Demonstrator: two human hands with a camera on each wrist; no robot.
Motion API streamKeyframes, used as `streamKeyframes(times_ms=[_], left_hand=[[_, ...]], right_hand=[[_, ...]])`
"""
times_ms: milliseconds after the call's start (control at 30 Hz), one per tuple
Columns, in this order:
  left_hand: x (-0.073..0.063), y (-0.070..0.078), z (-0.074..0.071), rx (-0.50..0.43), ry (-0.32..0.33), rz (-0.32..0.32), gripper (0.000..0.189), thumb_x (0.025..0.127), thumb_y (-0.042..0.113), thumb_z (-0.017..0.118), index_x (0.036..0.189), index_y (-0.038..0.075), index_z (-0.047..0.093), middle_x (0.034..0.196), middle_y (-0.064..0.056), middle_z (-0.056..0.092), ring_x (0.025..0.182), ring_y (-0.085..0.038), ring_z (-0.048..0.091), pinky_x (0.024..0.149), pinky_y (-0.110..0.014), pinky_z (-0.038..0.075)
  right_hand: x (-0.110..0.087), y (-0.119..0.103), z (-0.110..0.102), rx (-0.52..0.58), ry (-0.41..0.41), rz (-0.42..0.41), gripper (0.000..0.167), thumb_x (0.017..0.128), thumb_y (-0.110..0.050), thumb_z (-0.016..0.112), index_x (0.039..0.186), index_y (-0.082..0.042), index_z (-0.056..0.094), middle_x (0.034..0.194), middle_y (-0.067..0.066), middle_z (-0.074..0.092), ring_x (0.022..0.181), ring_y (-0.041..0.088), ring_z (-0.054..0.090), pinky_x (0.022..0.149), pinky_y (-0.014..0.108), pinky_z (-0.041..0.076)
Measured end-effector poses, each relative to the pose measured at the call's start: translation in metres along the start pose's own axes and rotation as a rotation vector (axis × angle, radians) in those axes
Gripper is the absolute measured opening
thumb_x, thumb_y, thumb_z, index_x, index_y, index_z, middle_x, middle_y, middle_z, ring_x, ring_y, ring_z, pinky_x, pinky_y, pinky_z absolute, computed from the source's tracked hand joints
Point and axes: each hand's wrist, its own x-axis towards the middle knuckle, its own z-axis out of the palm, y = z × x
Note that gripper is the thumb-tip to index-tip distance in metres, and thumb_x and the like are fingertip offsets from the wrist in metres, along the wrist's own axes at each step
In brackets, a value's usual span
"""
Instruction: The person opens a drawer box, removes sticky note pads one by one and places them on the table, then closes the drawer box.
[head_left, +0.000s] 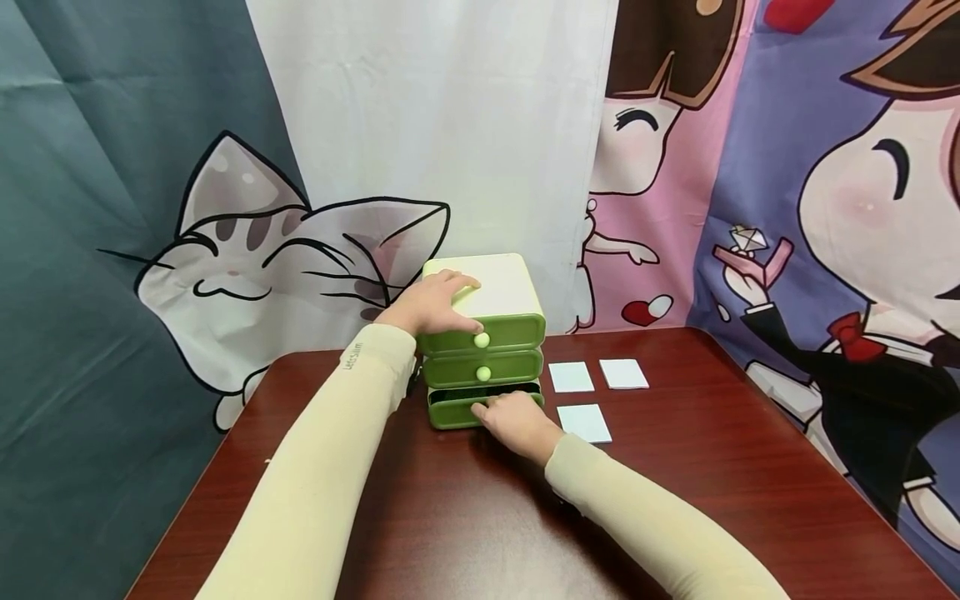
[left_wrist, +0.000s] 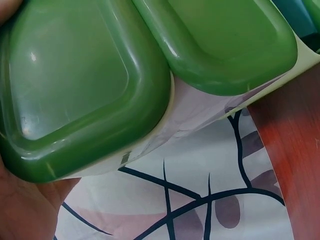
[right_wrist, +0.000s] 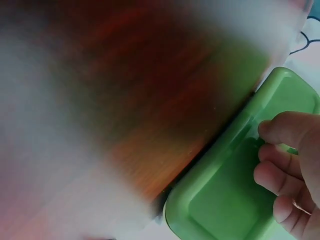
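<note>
A small three-drawer storage box (head_left: 495, 287) with a cream top and green drawer fronts stands at the table's far side. My left hand (head_left: 433, 307) holds its upper left edge, fingers over the top and thumb at the front beside the top drawer's round knob (head_left: 482, 340). In the left wrist view, the top drawer front (left_wrist: 75, 85) fills the upper left. The bottom drawer (head_left: 453, 412) is pulled out, a dark gap showing above its front. My right hand (head_left: 519, 423) pinches this drawer's knob (right_wrist: 289, 148), mostly hidden by the thumb and curled fingers.
Three pale square cards lie right of the box: one near its side (head_left: 571, 377), one farther right (head_left: 623, 373), one closer to me (head_left: 584, 423). The reddish-brown table (head_left: 442, 517) meets a printed cloth backdrop (head_left: 450, 125) right behind the box.
</note>
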Motion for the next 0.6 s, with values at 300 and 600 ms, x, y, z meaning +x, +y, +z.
streamKeyframes(times_ms=[300,600], left_hand=[[0.001,-0.002,0.002,0.004,0.001,-0.002,0.085,0.076,0.066,0.071,0.150,0.033,0.045,0.157,-0.007,0.037,0.143,-0.029,0.037,0.114,-0.050,0.035],[0.000,-0.001,0.001,0.000,-0.001,0.002,0.085,0.077,0.065,0.071,0.151,0.032,0.045,0.158,-0.008,0.037,0.144,-0.030,0.037,0.115,-0.050,0.034]], right_hand=[[-0.007,-0.007,-0.009,-0.023,-0.039,-0.015,0.011,0.087,-0.015,0.067,0.087,-0.019,0.057,0.072,-0.001,0.063,0.064,0.016,0.065,0.051,0.031,0.047],[-0.013,-0.014,-0.014,-0.029,-0.014,-0.020,0.016,0.083,-0.013,0.071,0.086,-0.018,0.056,0.072,-0.001,0.061,0.063,0.015,0.063,0.049,0.031,0.047]])
